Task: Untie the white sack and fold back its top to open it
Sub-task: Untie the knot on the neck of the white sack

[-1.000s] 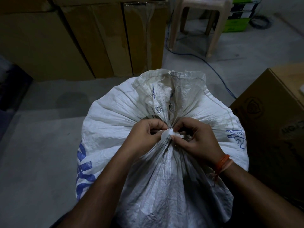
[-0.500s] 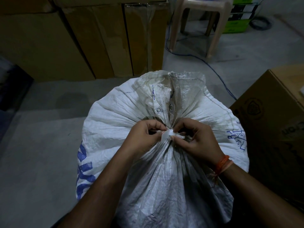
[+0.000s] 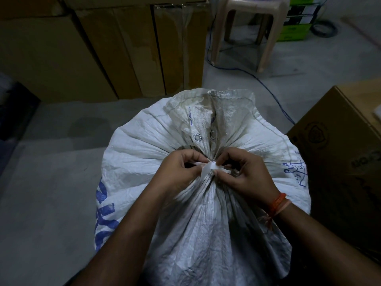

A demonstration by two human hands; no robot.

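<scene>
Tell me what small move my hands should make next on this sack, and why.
Probably pull the white tie strip loose. Left hand and right hand both pinch it at the gathered neck of the white sack, which is bunched tight, so the top cannot fold back yet.

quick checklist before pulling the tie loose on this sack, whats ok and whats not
1. Left hand pinches the white tie: ok.
2. Right hand pinches the tie from the other side: ok.
3. Knot loosened: not ok, the neck of the sack is bunched tight under the tie.
4. Which strand frees the knot: cannot tell, fingers cover it.
5. Room to fold the top back: ok at the far side, where bare floor lies before the cartons; the box stands close on the right.
6. Sack top unfolded: not yet, it stands gathered above the tie.
</scene>
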